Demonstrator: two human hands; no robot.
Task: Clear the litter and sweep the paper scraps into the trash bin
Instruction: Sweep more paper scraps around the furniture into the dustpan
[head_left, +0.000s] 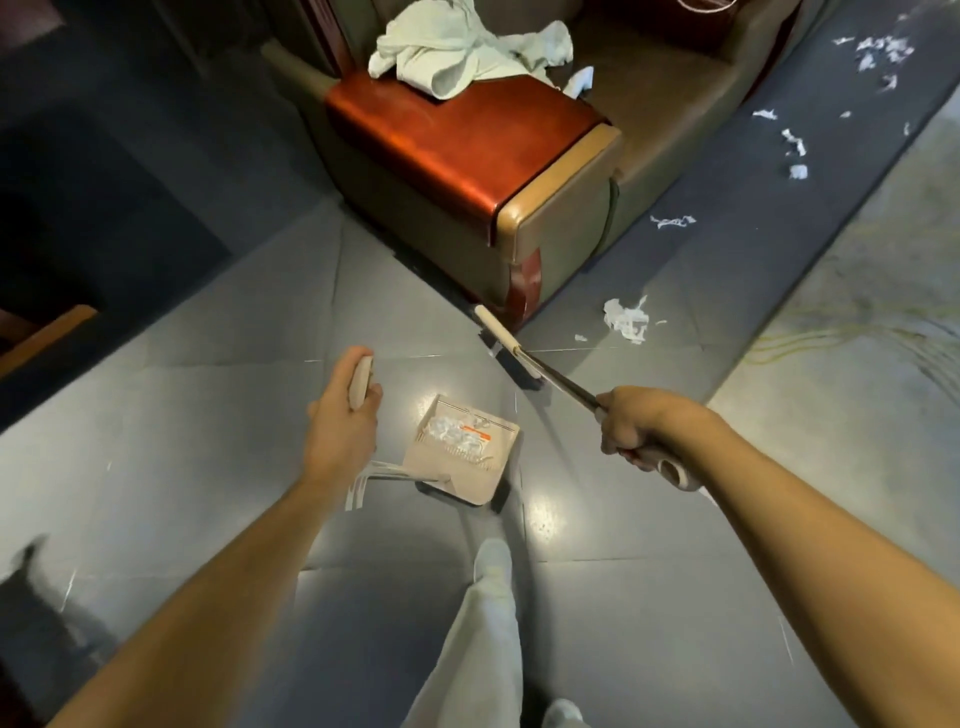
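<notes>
- Fingers (370, 397) of my left hand (340, 415) are curling round the dustpan handle (360, 382); my right hand (631, 423) is gripping the broom shaft (566, 387).
- The dustpan (467, 478) is carrying scraps at centre frame.
- Paper scraps (626, 318) are lying right of centre and upper right.

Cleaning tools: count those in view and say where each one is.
2. The broom is gripped in the right hand, its head down by the armchair's foot. The dustpan, scraps in it, is held by its handle in the left hand. Others may be hidden.
</notes>
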